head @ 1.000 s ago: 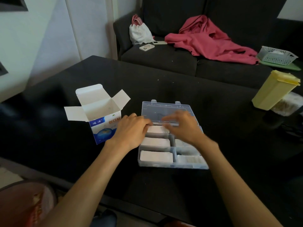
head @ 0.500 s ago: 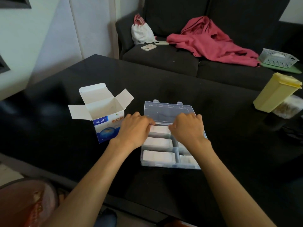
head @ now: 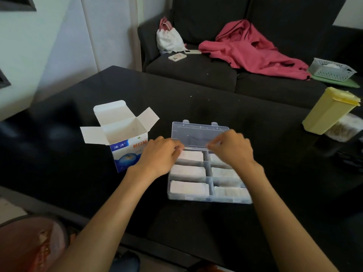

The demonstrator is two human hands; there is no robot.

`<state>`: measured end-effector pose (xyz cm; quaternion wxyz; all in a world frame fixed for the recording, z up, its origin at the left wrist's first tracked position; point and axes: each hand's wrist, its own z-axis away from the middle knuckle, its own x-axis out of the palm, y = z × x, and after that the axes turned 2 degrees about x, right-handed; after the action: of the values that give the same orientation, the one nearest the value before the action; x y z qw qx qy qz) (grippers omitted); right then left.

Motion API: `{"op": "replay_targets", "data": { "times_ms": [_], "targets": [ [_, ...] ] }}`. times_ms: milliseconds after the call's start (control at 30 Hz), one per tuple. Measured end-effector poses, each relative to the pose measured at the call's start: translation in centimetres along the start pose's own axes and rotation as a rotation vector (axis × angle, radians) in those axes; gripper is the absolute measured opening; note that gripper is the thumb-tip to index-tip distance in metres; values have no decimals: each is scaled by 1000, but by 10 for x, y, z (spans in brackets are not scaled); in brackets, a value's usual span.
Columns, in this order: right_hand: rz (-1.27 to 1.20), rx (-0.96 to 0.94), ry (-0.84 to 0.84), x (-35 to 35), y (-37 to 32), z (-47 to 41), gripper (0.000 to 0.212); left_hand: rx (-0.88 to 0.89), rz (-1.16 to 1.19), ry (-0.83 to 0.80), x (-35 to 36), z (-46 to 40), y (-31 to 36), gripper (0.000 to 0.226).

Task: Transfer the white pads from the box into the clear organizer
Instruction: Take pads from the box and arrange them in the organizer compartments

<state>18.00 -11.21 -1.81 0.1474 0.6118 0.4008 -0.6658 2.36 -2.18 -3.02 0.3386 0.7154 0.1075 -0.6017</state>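
Note:
The clear organizer (head: 208,199) lies on the black table (head: 216,99) with its lid (head: 198,133) open toward the far side. White pads (head: 188,188) fill several of its compartments. To its left stands the white and blue box (head: 125,154), flaps open, and no pads show inside it. My left hand (head: 159,154) rests with curled fingers at the back-left compartment. Above the back-right compartment, my right hand (head: 231,148) hovers with fingertips pinched near the lid's near edge. Whether either hand holds something is hidden.
A yellow lidded container (head: 330,110) and a clear jar (head: 343,128) stand at the table's right edge. Behind the table is a dark sofa holding a pink garment (head: 251,48), a white bag (head: 169,39) and a mesh basket (head: 332,69). A reddish round object (head: 29,248) sits low left.
Both hands have shifted from over the rear compartments toward the lid's near edge. The right hand has lifted slightly and pinched its fingertips. Box and organizer stay put.

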Motion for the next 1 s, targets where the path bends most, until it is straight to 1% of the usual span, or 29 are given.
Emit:
{"op": "replay_targets", "data": {
  "times_ms": [100,167,233,333,400,500,667,767,867,1000],
  "targets": [
    [-208,53,-16,-16,14,-7,17,-71,225,-50,-8,1,-2,33],
    [-310,47,-45,-17,16,-6,14,-119,281,-52,-14,0,-2,38],
    [-369,24,-102,-11,12,-5,17,-194,304,-68,-20,0,-3,42],
    [-365,-4,-168,3,8,-4,20,-268,293,-222,-22,2,-4,43],
    [-343,5,-165,10,11,-6,22,-271,241,-317,-20,6,-2,40],
    [-320,46,-141,16,17,-9,29,-268,237,-379,-13,9,3,38],
    [-283,58,-163,22,12,-7,24,-276,216,-372,-12,9,8,38],
    [-266,63,-149,22,11,-6,23,-266,186,-369,-13,9,9,37],
    [-264,43,-115,20,12,-5,23,-235,144,-361,-14,13,10,38],
    [-262,22,-114,18,13,-5,24,-200,50,-337,-12,18,9,40]
  ]
}}
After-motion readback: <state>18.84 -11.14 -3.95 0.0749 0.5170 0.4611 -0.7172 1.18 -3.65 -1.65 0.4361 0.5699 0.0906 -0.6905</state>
